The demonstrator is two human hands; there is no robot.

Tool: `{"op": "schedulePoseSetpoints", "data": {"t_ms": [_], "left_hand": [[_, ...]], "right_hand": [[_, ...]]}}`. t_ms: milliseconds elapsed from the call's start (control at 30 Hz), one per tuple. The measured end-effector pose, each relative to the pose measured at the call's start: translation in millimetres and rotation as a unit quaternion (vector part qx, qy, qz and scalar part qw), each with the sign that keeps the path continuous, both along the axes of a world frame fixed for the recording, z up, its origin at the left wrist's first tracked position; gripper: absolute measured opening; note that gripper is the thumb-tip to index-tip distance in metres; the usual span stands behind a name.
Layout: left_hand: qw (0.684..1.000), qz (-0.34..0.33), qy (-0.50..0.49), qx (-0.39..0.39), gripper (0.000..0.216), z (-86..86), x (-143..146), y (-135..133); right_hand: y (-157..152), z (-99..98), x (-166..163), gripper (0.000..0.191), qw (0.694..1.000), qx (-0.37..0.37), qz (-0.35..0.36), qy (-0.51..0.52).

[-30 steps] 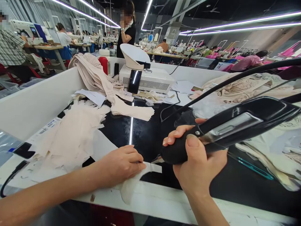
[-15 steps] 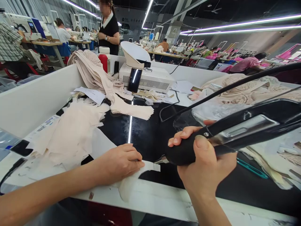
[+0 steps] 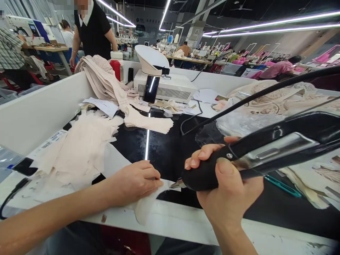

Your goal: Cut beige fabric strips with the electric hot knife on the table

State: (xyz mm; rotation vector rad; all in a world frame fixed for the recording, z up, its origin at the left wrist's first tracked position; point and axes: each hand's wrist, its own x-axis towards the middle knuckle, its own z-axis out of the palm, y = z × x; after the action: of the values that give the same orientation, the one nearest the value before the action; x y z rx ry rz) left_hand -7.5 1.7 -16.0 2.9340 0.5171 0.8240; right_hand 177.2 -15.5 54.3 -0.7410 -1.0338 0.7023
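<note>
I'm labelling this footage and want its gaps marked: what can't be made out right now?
In the head view:
Left hand: its back hides whether it pinches or only presses the pale piece.
Black tool: its rear end is cut off by the right edge.
White paper: its faint marks are too small to read.

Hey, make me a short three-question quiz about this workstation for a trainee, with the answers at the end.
1. Which hand holds the black handheld tool? A) left B) right
2. True or false: the phone lies flat on the table.
3. Fill in: the thin piece under the left hand is ____ in colour.

Key:
1. B, the right hand.
2. False; it stands propped up before the white vented box.
3. Pale, close to white.
</note>
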Motion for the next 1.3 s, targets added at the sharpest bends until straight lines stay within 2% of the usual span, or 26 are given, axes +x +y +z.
{"op": "schedulePoseSetpoints", "data": {"t_ms": [433, 633, 833, 1000, 1300], "left_hand": [[1.000, -0.003, 0.020, -0.005, 0.020, -0.4, -2, 0], [0.996, 0.073, 0.049, 0.014, 0.032, 3.9, -5, -18], [0.987, 0.131, 0.078, -0.040, 0.034, -0.8, -4, -28], [0.984, 0.131, 0.095, -0.072, 0.033, -3.2, -4, -23], [0.985, 0.112, 0.104, -0.078, 0.023, 2.3, -13, -19]], "right_hand": [[-1, -1.0, 7, 0.036, 0.999, 0.014, -0.027, 0.014], [-5, -0.2, 5, 0.037, 0.999, -0.002, -0.045, 0.015], [-15, -2.2, 1, 0.038, 0.995, 0.000, -0.102, 0.007], [-22, -3.2, -5, 0.039, 0.993, 0.000, -0.114, 0.004], [-30, -4.3, -9, 0.043, 0.994, -0.005, -0.113, 0.012]]}}
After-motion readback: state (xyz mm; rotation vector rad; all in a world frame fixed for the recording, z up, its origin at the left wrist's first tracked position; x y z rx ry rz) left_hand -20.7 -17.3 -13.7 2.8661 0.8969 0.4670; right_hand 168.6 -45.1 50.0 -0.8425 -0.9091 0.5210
